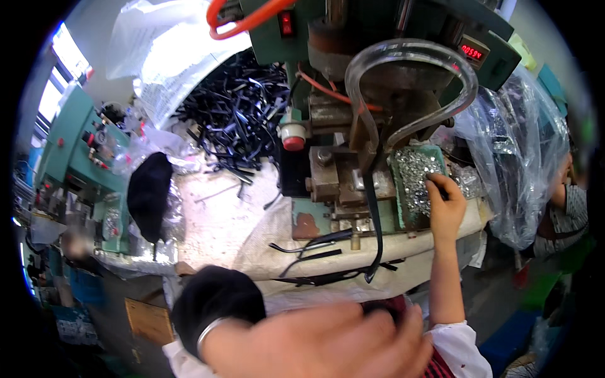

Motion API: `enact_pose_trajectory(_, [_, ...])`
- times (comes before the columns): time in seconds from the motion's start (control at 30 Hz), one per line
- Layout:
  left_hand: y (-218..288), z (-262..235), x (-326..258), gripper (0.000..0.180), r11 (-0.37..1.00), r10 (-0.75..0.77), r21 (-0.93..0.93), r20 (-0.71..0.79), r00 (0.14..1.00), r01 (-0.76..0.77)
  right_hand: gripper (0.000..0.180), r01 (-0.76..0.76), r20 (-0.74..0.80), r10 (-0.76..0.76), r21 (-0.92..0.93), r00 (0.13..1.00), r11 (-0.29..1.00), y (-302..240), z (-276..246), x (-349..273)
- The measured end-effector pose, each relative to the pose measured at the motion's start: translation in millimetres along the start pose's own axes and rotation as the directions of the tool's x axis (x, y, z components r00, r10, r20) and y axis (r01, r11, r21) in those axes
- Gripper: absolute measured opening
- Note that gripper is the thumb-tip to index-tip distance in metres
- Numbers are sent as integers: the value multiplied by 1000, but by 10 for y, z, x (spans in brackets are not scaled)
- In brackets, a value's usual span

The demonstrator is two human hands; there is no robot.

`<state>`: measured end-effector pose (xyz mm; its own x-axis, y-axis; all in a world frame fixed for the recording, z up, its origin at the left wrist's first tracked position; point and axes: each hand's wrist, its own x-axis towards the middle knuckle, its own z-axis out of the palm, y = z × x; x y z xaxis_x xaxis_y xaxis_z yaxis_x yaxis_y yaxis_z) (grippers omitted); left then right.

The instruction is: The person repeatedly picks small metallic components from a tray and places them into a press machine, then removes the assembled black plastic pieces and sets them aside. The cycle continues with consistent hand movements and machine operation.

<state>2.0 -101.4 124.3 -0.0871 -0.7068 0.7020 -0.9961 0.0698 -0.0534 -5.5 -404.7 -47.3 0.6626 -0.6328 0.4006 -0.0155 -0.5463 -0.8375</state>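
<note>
My right hand (446, 205) reaches into a green tray (399, 205) of small shiny metal parts (416, 173). Its thumb and fingers are drawn together, with something dark at the tips too small to name. Closer to me, my left hand (328, 340) is smeared by motion in front of my body, a bangle at the wrist and a black sleeve behind it. Whether it holds anything cannot be seen. A black eyeglass temple (373, 220) slants down from the press (340, 173), its curved end over the table edge. More black temples (309, 255) lie beside it on the cloth.
A large heap of black temples (236, 116) fills the back left. The press carries a clear looped tube (409, 47) and a red button (293, 142). A black cloth item (150, 195) rests at left; plastic bags (513, 138) hang at right, near another person's arm (567, 201).
</note>
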Motion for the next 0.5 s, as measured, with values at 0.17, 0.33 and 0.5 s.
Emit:
enact_pose_trajectory(0.17, [207,-207,112,28,955,-264,139,-10,964,263,20,44,42,-50,137,998,990,-94,230,-27])
enact_pose_trajectory(0.33, [237,-342,30,10,400,-847,534,-94,523,745,13,-67,-6,69,181,998,981,47,133,-153])
enact_pose_trajectory(0.5, [-1675,276,-1875,28,-61,-967,436,-250,56,898,12,-67,-156,91,153,983,986,69,-154,-298])
